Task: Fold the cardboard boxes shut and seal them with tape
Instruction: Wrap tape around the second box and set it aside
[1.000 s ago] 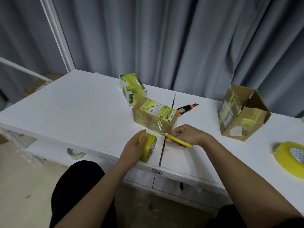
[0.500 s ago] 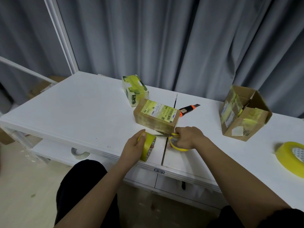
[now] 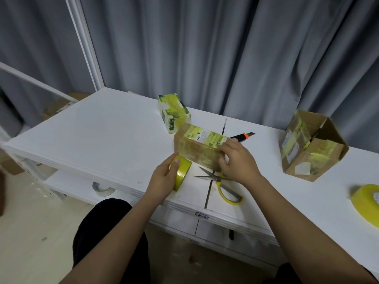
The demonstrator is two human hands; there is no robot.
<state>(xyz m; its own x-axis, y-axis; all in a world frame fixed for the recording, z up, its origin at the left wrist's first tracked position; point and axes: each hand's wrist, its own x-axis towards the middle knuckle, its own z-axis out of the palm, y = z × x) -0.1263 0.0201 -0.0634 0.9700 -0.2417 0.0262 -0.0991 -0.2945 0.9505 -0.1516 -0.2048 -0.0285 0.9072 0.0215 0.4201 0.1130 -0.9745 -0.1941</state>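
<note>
This looks like a small packing station rather than a home room. A plain white worktop [image 3: 86, 136] with a numbered tag on its front edge carries taped cardboard boxes [image 3: 200, 146], tape rolls [image 3: 367, 201], scissors [image 3: 223, 185] and a utility knife [image 3: 242, 136]. Grey curtains [image 3: 205, 48] close off the back, and more cartons [image 3: 55, 106] sit on the floor at left.

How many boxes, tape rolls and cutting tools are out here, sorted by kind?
Cardboard boxes: 3 – taped box, green-printed box, open box
Tape rolls: 3 – held roll, right roll, shelf roll
Cutting tools: 2 – scissors, utility knife
Total: 8
</note>
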